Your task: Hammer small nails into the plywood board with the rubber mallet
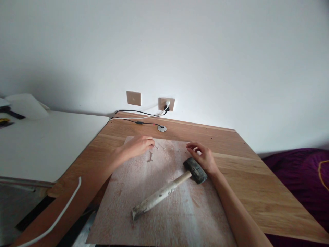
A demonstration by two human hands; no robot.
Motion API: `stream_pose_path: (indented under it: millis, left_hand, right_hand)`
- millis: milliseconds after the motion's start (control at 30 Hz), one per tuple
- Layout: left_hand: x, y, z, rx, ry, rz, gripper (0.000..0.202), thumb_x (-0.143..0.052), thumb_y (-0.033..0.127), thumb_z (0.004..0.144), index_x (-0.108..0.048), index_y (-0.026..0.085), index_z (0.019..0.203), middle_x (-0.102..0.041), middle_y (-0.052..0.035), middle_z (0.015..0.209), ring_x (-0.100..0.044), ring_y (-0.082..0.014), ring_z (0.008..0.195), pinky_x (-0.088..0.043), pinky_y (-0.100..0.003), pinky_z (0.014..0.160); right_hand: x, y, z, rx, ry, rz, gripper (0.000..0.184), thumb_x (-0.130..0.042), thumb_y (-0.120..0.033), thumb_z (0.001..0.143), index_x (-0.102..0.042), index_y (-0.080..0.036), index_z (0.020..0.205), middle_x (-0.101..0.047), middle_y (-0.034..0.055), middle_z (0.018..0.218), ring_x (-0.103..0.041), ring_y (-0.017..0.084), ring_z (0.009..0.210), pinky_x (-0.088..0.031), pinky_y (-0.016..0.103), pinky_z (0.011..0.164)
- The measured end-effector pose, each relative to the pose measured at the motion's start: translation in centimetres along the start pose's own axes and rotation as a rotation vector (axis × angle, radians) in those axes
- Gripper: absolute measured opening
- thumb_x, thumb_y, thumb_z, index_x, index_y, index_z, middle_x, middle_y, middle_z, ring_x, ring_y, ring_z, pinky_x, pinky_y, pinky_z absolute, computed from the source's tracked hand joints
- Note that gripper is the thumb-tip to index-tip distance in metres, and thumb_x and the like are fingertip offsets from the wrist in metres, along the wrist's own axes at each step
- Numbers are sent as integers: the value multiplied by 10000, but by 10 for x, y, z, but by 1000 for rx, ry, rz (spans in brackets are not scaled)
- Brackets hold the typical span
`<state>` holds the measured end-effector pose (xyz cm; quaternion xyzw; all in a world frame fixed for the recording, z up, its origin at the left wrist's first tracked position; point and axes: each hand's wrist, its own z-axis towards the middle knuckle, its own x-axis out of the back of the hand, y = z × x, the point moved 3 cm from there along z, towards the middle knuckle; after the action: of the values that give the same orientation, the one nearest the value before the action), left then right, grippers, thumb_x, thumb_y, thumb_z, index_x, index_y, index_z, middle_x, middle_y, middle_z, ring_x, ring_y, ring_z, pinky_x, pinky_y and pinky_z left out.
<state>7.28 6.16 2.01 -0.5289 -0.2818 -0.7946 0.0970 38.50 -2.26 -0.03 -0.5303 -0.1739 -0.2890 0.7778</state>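
Observation:
A large thin wooden board [120,206] lies on the table in front of me. Near its far left edge, my left hand [142,144] is closed, its fingertips pinched at a small pale nail [156,147]. My right hand [202,156] is at the far right, thumb and forefinger pinched around another tiny nail [186,150], mostly covered by the fingers. Between the hands runs a row of several small nails, one of them a nail [164,148] left of the middle. Loose nails [150,157] lie below my left hand. A rubber mallet [164,193] with a worn handle rests diagonally, its black head beside my right wrist.
The wooden table [246,181] meets a white wall with a plugged socket [171,104]. Cables [138,122] trail along the back edge. At left stands a white table [64,140]; purple fabric [295,171] lies at right. A white cord [64,209] hangs across my left arm.

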Motion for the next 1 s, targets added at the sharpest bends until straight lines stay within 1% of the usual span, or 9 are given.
stream_pose_path:
  millis: [133, 367, 533, 600, 667, 733, 800, 867, 1000]
  left_hand:
    - [2, 4, 3, -22, 1, 32, 170, -659, 297, 994, -721, 212, 861, -664, -17, 865, -644, -177, 807, -440, -262, 746]
    - [5, 15, 5, 6, 66, 6, 207, -668, 310, 988, -659, 200, 813, -615, 1, 828, -578, -152, 719, -404, -269, 700]
    - [4, 30, 2, -60, -13, -39, 248, -650, 310, 993, -652, 195, 773, -629, -1, 775, -593, -156, 713, -413, -272, 688]
    - [4, 33, 1, -57, -32, -25, 232, -652, 321, 994, -654, 193, 801, -642, -6, 803, -611, -164, 744, -431, -272, 711]
    - [3, 32, 1, -17, -16, -6, 173, -642, 320, 1002, -667, 195, 886, -668, -13, 879, -633, -169, 781, -456, -273, 742]
    - [2, 29, 3, 17, 11, 10, 114, -617, 294, 1013, -682, 201, 996, -690, -26, 987, -659, -172, 832, -483, -276, 786]
    - [1, 26, 6, 12, 13, 18, 122, -597, 245, 1018, -698, 208, 1076, -702, -36, 1059, -682, -175, 890, -499, -277, 830]
    - [-2, 23, 9, -18, -10, 29, 161, -585, 184, 1012, -719, 211, 1096, -721, -37, 1078, -696, -176, 936, -501, -273, 861]
    - [-5, 21, 14, -57, -50, 95, 218, -573, 77, 980, -738, 199, 1054, -746, -34, 1054, -703, -182, 970, -499, -271, 871]
  right_hand:
    - [-1, 1, 1, 4, -2, 2, 261, -641, -452, 888, -763, -231, 957, -798, 78, 988, -694, 213, 769, -565, 357, 740]
    - [-1, -1, 1, 13, -12, -2, 238, -646, -428, 895, -761, -231, 963, -790, 70, 963, -695, 207, 760, -565, 341, 735]
    - [-2, -1, 1, 30, -18, 6, 237, -651, -429, 895, -759, -229, 963, -789, 66, 953, -693, 204, 768, -562, 331, 732]
    - [-2, 0, 2, 38, -23, 8, 231, -649, -422, 898, -759, -230, 965, -790, 65, 960, -697, 203, 779, -563, 327, 732]
    - [-2, 0, 2, 41, -20, 12, 225, -648, -412, 903, -760, -230, 974, -791, 63, 966, -699, 201, 783, -564, 326, 733]
    - [-2, 1, 2, 40, -16, 14, 222, -649, -406, 904, -762, -231, 979, -790, 60, 963, -700, 202, 783, -564, 327, 733]
    - [-3, 2, 1, 41, -14, 11, 217, -652, -402, 901, -764, -232, 976, -790, 58, 955, -699, 201, 774, -564, 329, 729]
    - [-3, 3, 1, 44, -12, 5, 216, -653, -401, 900, -766, -233, 974, -791, 58, 951, -699, 201, 769, -563, 330, 729]
    - [-2, 3, 1, 48, -4, -5, 219, -655, -404, 899, -769, -233, 975, -792, 58, 951, -700, 201, 775, -562, 328, 728]
